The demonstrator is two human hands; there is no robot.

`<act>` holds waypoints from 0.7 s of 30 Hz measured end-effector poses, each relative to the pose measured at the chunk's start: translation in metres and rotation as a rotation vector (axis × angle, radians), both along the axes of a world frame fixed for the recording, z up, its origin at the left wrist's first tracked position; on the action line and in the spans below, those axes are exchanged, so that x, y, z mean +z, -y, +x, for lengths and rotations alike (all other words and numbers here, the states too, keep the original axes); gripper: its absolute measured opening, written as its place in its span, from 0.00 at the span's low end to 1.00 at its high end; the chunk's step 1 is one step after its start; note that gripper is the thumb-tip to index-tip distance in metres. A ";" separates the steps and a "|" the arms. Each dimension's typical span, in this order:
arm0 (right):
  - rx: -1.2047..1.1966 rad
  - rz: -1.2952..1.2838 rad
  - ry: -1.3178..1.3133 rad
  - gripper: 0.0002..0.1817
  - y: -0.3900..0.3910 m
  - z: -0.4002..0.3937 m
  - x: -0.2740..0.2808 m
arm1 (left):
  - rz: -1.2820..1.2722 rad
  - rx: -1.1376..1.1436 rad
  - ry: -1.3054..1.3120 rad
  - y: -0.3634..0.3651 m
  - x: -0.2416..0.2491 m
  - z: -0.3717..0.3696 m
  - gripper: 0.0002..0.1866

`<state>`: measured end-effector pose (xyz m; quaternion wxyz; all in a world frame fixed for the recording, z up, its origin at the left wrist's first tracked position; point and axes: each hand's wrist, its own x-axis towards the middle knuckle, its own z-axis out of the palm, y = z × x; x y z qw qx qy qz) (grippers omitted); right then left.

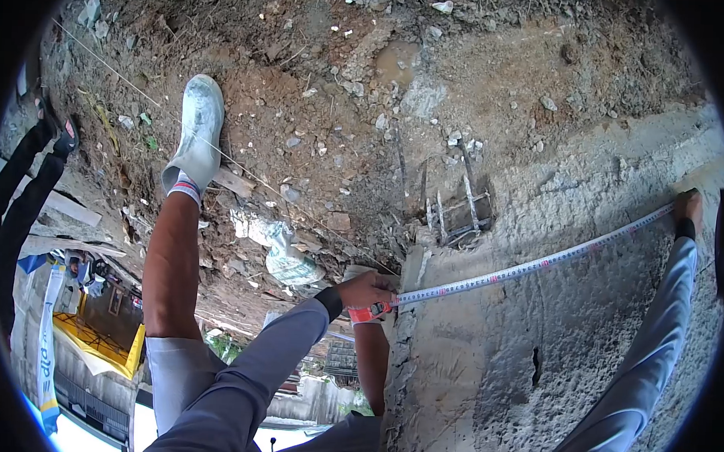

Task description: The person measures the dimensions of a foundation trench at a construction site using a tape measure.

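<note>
Left hand (364, 293) is curling closed around the red case of a tape measure (496, 276), at the near edge of the concrete (565, 337). Right hand (688, 208) is meeting the blade's far end; cannot tell how tightly its fingers are closing. Two-ended hold is probably keeping the blade extended against its spring. Tape is lying across the view, long axis running left to right, rising and bowing toward the right hand; whether it is touching the concrete throughout is unclear. Bent rebar (469, 186) is protruding just beyond the blade.
</note>
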<state>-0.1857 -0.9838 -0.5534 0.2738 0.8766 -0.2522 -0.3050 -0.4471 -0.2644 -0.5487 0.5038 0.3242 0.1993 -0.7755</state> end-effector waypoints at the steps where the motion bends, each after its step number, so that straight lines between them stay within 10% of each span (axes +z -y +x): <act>1: -0.030 -0.001 0.020 0.20 -0.007 0.001 -0.001 | 0.048 0.038 -0.028 0.000 0.003 0.000 0.11; 21: -0.219 -0.039 0.087 0.14 -0.114 0.037 0.037 | 0.062 0.028 -0.063 0.005 0.002 0.012 0.09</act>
